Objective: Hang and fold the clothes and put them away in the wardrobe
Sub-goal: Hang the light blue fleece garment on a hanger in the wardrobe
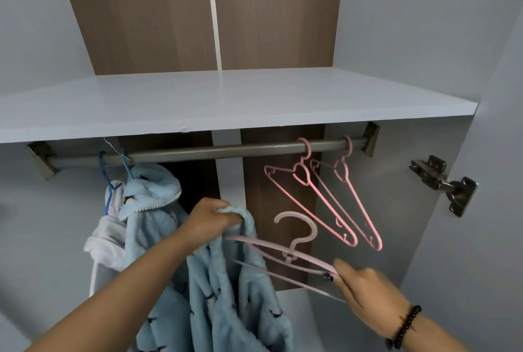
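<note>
My left hand (pixel 210 217) grips the top edge of a light blue fleece garment (pixel 226 303) with small dark marks, which hangs down below the hand. My right hand (pixel 365 292) holds one end of a pale pink hanger (pixel 285 252), whose other end lies against the garment by my left hand. Its hook points up, free of the rail. The grey wardrobe rail (pixel 198 150) runs above both hands.
On the rail's left hang a light blue hooded garment (pixel 150 196) and a white one (pixel 106 241) on blue hangers. Two pink bare hangers (pixel 325 201) hang at the right. A pale shelf (pixel 226 102) lies above; a door hinge (pixel 444 182) sits at the right.
</note>
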Demonstrator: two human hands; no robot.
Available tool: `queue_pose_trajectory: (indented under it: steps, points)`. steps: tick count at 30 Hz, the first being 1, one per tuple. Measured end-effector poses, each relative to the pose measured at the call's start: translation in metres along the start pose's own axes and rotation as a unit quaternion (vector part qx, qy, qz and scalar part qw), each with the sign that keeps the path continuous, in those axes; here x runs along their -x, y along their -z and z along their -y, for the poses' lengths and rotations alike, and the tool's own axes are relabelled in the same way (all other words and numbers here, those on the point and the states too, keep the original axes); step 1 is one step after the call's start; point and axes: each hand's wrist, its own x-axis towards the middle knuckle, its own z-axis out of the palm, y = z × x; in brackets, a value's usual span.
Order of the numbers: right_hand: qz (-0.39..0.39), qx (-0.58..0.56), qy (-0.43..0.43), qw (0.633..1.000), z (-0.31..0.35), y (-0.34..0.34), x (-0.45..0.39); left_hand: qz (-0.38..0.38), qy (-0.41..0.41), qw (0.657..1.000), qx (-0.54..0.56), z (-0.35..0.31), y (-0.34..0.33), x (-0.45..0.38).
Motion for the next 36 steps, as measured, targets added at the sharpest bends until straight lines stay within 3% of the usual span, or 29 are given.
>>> queue_pose_trajectory:
  steps: [3, 6, 9, 12, 15, 18, 21, 24, 27, 29, 30, 31, 33, 36]
  points:
    - [-0.002, 0.012, 0.007, 1.0, 0.015, -0.002, -0.012, 0.023, -0.017, 1.0, 0.0, -0.005, -0.006, 0.006]
    - [-0.036, -0.051, -0.008, 0.998, 0.029, 0.002, -0.029, 0.033, -0.023, 0.999, -0.017, -0.005, -0.012, 0.01]
    - [-0.062, -0.125, -0.036, 0.989, 0.028, -0.001, -0.037, 0.018, -0.102, 0.99, -0.09, -0.005, -0.012, 0.017]
    - [-0.09, -0.17, -0.057, 0.98, 0.021, -0.005, -0.039, 0.07, -0.209, 0.951, -0.214, -0.003, -0.007, 0.028]
    - [-0.096, -0.163, -0.049, 0.981, 0.019, -0.002, -0.04, 0.06, -0.276, 0.906, -0.316, 0.003, -0.004, 0.03]
    - [-0.125, -0.153, -0.04, 0.98, 0.02, 0.007, -0.046, 0.032, -0.296, 0.901, -0.315, 0.009, -0.004, 0.026]
    - [-0.217, -0.111, -0.026, 0.969, 0.016, 0.025, -0.052, 0.006, -0.301, 0.911, -0.281, 0.013, -0.001, 0.027]
    - [-0.331, -0.151, -0.104, 0.926, 0.008, 0.03, -0.051, -0.039, -0.268, 0.942, -0.196, 0.017, 0.013, 0.029]
    - [-0.434, -0.331, -0.206, 0.812, 0.013, 0.02, -0.052, -0.097, -0.263, 0.953, -0.116, 0.015, 0.029, 0.033]
    - [-0.457, -0.434, -0.237, 0.739, 0.019, 0.005, -0.06, -0.118, -0.269, 0.952, -0.083, 0.01, 0.037, 0.037]
    - [-0.426, -0.464, -0.237, 0.74, 0.021, -0.006, -0.065, -0.119, -0.271, 0.952, -0.075, 0.007, 0.04, 0.039]
    - [-0.362, -0.479, -0.222, 0.768, 0.026, -0.018, -0.069, -0.117, -0.273, 0.953, -0.065, 0.004, 0.042, 0.042]
    - [-0.186, -0.485, -0.164, 0.838, 0.045, -0.038, -0.078, -0.113, -0.288, 0.949, -0.057, 0.0, 0.047, 0.046]
    - [0.059, -0.476, -0.107, 0.871, 0.077, -0.062, -0.087, -0.119, -0.287, 0.949, -0.056, 0.001, 0.055, 0.049]
